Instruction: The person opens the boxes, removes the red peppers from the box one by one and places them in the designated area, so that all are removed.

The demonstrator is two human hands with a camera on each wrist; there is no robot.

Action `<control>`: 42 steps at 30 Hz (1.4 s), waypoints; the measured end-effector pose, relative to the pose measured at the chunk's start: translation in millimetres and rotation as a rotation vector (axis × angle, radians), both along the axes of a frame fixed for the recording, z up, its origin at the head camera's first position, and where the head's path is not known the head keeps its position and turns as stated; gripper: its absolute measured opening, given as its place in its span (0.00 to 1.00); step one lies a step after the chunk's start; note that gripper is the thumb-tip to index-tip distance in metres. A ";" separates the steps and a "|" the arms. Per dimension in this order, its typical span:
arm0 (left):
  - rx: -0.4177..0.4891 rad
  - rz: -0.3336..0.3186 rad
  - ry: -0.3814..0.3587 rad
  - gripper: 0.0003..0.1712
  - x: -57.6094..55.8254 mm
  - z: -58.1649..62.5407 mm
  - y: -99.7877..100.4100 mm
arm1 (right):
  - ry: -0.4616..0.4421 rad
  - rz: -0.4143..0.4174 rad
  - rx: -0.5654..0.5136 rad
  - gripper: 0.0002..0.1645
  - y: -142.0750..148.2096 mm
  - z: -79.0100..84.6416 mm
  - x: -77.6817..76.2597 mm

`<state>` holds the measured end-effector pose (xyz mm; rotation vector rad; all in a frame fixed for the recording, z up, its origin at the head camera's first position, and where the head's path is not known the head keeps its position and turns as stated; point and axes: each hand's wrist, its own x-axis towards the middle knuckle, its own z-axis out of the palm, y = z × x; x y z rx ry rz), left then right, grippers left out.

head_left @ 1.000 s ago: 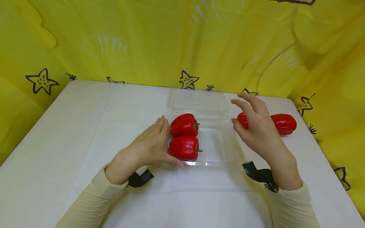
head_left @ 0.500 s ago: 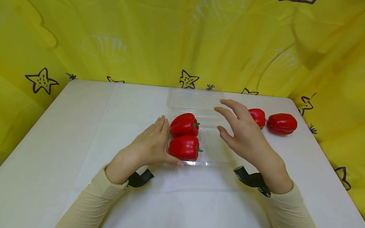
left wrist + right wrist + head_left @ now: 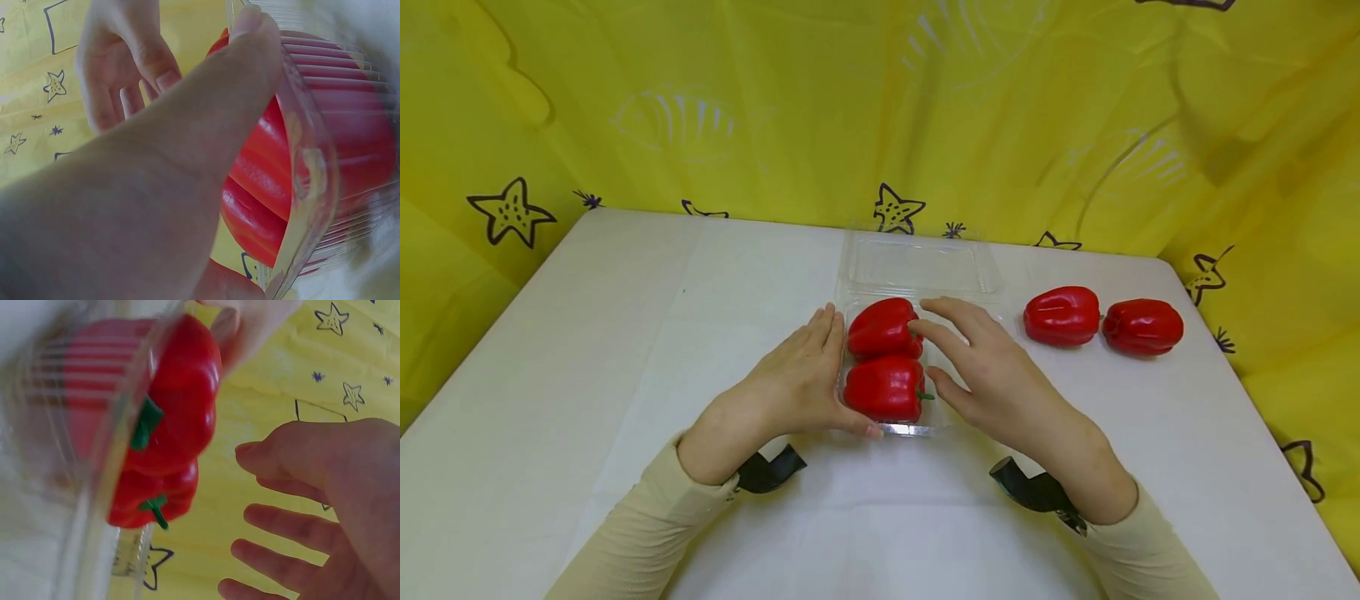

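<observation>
Two red bell peppers, a far one (image 3: 880,327) and a near one (image 3: 882,390), lie side by side in the left part of a clear hinged plastic container (image 3: 910,431), green stems to the right. Along the container's left side rests my left hand (image 3: 793,383), fingers straight and together, thumb at the near rim; the left wrist view has that thumb on the rim. Over the container's right part hovers my right hand (image 3: 992,375), fingers spread and slightly bent near the stems. The right wrist view shows a gap between this hand and the peppers, nothing held.
The container's lid (image 3: 922,265) lies folded back toward the yellow curtain (image 3: 775,108). Right of the container, two more red bell peppers, one (image 3: 1060,317) and another (image 3: 1142,327), sit end to end on the white table (image 3: 625,333).
My right hand has moved left and toward me, from above the loose peppers to over the container, uncovering those peppers. The left hand and the peppers stay in place.
</observation>
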<state>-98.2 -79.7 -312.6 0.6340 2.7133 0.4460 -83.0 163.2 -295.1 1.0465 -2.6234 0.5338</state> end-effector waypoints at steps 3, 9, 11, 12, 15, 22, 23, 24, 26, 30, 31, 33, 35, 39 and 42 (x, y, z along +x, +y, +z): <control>-0.003 -0.006 0.012 0.80 0.0 0.4 0.2 | -0.032 0.030 0.018 0.30 -7.3 -3.8 2.8; -0.009 -0.015 0.024 0.80 0.6 0.7 0.4 | -0.121 0.049 0.048 0.25 -16.8 -12.0 6.5; -0.010 -0.018 0.029 0.79 0.8 0.6 0.4 | -0.151 0.045 0.051 0.25 -18.8 -14.1 6.7; -0.011 -0.019 0.030 0.80 1.0 0.7 0.4 | -0.169 0.040 0.053 0.26 -19.4 -14.9 6.7; -0.011 -0.020 0.028 0.79 0.9 0.5 0.6 | -0.214 0.022 0.063 0.28 -20.4 -17.2 6.4; -0.016 -0.017 0.022 0.80 1.0 1.0 0.6 | -0.316 0.004 0.064 0.37 -20.1 -21.1 4.6; -0.018 -0.016 0.019 0.80 1.1 1.0 0.5 | -0.332 0.005 0.059 0.38 -20.0 -21.7 4.0; -0.019 -0.016 0.018 0.80 1.2 1.1 0.4 | -0.345 0.007 0.054 0.39 -20.2 -22.3 3.5; -0.017 -0.012 0.013 0.80 1.5 1.0 0.2 | -0.366 0.014 0.041 0.40 -20.2 -23.5 2.3; -0.015 -0.012 0.013 0.79 2.1 1.1 -0.2 | -0.372 0.025 0.027 0.39 -18.7 -26.4 0.1; -0.014 -0.012 0.014 0.79 2.1 1.1 -0.2 | -0.372 0.029 0.025 0.38 -18.0 -26.9 -0.5; -0.012 -0.013 0.014 0.79 2.2 1.2 -0.1 | -0.369 0.036 0.028 0.39 -16.8 -27.9 -1.7; -0.006 -0.015 0.020 0.80 2.1 1.0 0.3 | -0.374 0.042 0.027 0.39 -15.3 -28.4 -2.8; 0.005 -0.022 0.033 0.79 1.8 0.7 1.5 | -0.396 0.045 0.003 0.39 -11.4 -29.3 -5.4; -0.002 -0.024 0.036 0.79 2.0 0.9 2.0 | -0.425 0.040 -0.024 0.37 -8.0 -29.1 -7.0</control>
